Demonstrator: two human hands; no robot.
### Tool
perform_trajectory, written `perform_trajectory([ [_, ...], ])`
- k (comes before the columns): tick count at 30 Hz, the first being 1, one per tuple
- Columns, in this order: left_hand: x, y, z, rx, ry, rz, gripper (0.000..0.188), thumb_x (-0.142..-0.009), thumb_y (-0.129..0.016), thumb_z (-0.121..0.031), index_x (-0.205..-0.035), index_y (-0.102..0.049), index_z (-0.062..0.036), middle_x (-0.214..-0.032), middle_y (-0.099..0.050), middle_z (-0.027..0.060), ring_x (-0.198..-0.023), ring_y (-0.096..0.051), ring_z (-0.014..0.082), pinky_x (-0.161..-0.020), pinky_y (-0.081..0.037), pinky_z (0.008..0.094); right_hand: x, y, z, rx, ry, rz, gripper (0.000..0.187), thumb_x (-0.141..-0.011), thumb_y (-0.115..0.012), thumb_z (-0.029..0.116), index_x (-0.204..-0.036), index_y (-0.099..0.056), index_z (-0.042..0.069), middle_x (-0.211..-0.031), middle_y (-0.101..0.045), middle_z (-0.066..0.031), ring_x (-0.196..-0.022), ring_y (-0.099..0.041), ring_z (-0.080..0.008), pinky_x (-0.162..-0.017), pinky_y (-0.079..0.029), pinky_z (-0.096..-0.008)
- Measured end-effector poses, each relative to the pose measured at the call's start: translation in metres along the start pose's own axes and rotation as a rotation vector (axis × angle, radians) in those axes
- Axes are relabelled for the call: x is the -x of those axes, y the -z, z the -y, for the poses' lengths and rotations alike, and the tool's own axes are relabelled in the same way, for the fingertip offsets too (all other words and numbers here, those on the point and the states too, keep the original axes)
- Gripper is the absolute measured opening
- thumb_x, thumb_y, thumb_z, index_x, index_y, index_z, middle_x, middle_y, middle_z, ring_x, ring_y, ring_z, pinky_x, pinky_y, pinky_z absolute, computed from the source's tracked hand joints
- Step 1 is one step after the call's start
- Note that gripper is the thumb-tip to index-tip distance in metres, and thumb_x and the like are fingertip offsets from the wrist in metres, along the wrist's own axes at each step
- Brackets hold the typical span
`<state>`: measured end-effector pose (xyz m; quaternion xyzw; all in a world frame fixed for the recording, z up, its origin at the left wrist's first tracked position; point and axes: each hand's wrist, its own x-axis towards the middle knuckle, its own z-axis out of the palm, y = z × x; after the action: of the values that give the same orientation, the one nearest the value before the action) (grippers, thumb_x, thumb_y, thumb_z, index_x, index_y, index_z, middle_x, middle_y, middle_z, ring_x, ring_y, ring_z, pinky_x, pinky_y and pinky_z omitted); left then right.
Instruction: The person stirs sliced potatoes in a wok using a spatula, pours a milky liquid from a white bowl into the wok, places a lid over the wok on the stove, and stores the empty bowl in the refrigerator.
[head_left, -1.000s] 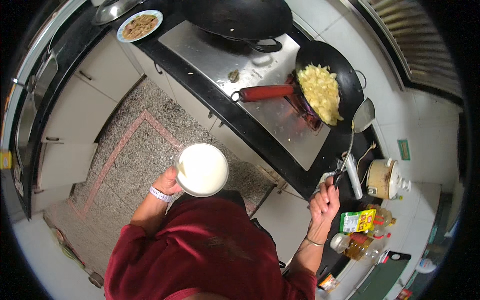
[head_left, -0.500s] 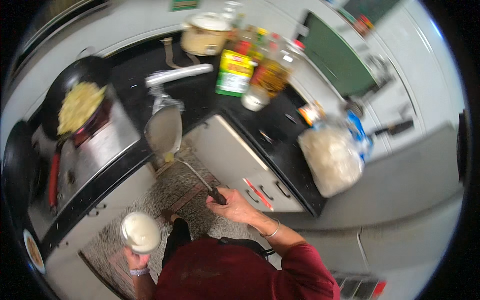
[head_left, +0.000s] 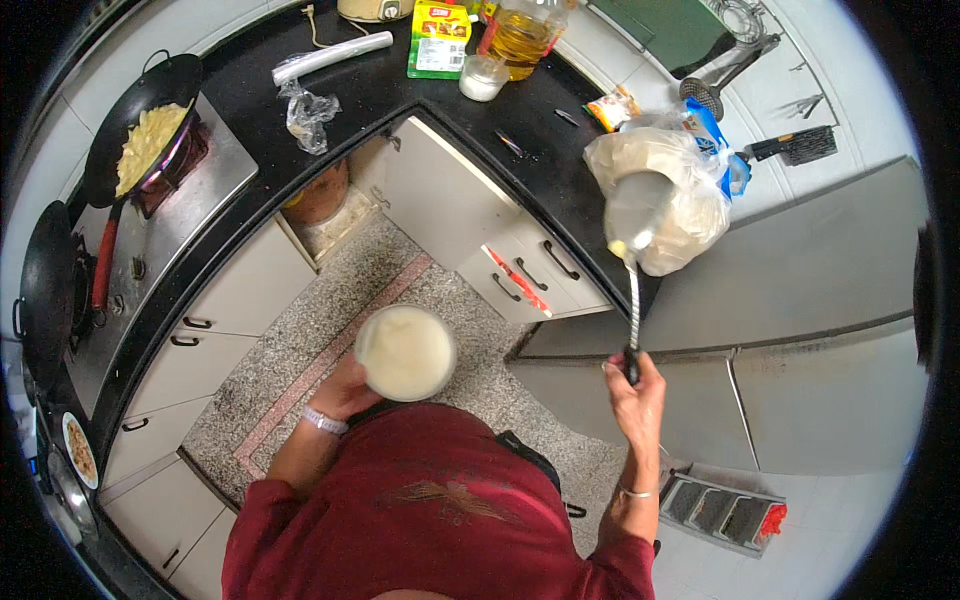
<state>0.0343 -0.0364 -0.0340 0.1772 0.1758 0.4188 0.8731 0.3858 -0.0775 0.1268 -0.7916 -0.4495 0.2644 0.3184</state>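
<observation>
My left hand [head_left: 343, 391] grips the side of a round bowl [head_left: 405, 352] holding a pale, creamy mass, held over the floor in front of my body. Out to the right, my right hand [head_left: 637, 395] is wrapped round the dark handle of a wok spatula [head_left: 640, 208]. Its twisted metal shaft points up and away from me. A small yellowish bit clings where the shaft meets the blade. In this view the broad blade overlaps a clear plastic bag of whitish contents [head_left: 700, 215]; whether they touch I cannot tell.
At far left a wok [head_left: 103, 165] of pale yellow food sits on the gas stove, its red handle toward me. Another dark pan [head_left: 45, 300] stands nearer. On the black counter lie a cling film roll [head_left: 335, 58], a yellow-green pouch [head_left: 440, 40] and an oil bottle [head_left: 520, 45]. A cabinet door [head_left: 450, 185] stands open.
My view has turned to the right. The spatula has swung from near the counter corner to the bag at right. The bowl is now closer to the front of my body.
</observation>
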Motion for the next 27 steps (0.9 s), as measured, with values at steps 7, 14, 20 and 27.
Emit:
perform_trajectory([
  [7, -0.048, -0.019, -0.015, -0.088, 0.119, 0.13, 0.101, -0.068, -0.081, -0.038, -0.144, -0.025, -0.0042, -0.138, -0.043, 0.0131, -0.124, -0.048, 0.0273, -0.105, -0.039, 0.0438, -0.008, 0.091, -0.026, 0.33, 0.094, -0.333, 0.014, -0.079, -0.061, 0.002, -0.092, -0.057, -0.002, -0.079, -0.056, -0.0106, -0.065, -0.052, -0.0148, -0.061, -0.045, -0.0289],
  [14, -0.045, 0.013, -0.029, -0.039, 0.186, 0.086, 0.084, -0.075, -0.076, -0.038, -0.141, -0.034, -0.0074, -0.139, -0.043, 0.0132, -0.126, -0.046, 0.0313, -0.102, -0.043, 0.0507, -0.047, 0.144, -0.028, 0.833, 0.223, -0.542, 0.026, -0.072, -0.063, 0.012, -0.096, -0.06, 0.003, -0.122, -0.054, -0.0136, -0.091, -0.062, -0.0369, -0.077, -0.052, -0.0435],
  [20, -0.046, 0.027, -0.036, -0.097, 0.164, 0.024, 0.079, -0.078, -0.07, -0.042, -0.139, -0.036, -0.006, -0.136, -0.046, 0.0146, -0.123, -0.048, 0.0326, -0.1, -0.044, 0.0519, -0.052, 0.174, -0.055, 0.998, 0.091, -0.509, 0.021, -0.073, -0.065, 0.017, -0.091, -0.061, 0.007, -0.124, -0.053, -0.0107, -0.088, -0.064, -0.033, -0.075, -0.053, -0.0423],
  [27, -0.06, 0.015, 0.001, -0.063, 0.144, 0.025, 0.071, -0.081, -0.063, -0.04, -0.138, -0.038, -0.0058, -0.133, -0.05, 0.0146, -0.12, -0.051, 0.0323, -0.098, -0.045, 0.0503, -0.06, 0.2, -0.071, 0.992, 0.275, -0.487, 0.018, -0.074, -0.06, 0.014, -0.09, -0.06, 0.006, -0.105, -0.06, -0.0108, -0.081, -0.065, -0.0328, -0.071, -0.053, -0.0436],
])
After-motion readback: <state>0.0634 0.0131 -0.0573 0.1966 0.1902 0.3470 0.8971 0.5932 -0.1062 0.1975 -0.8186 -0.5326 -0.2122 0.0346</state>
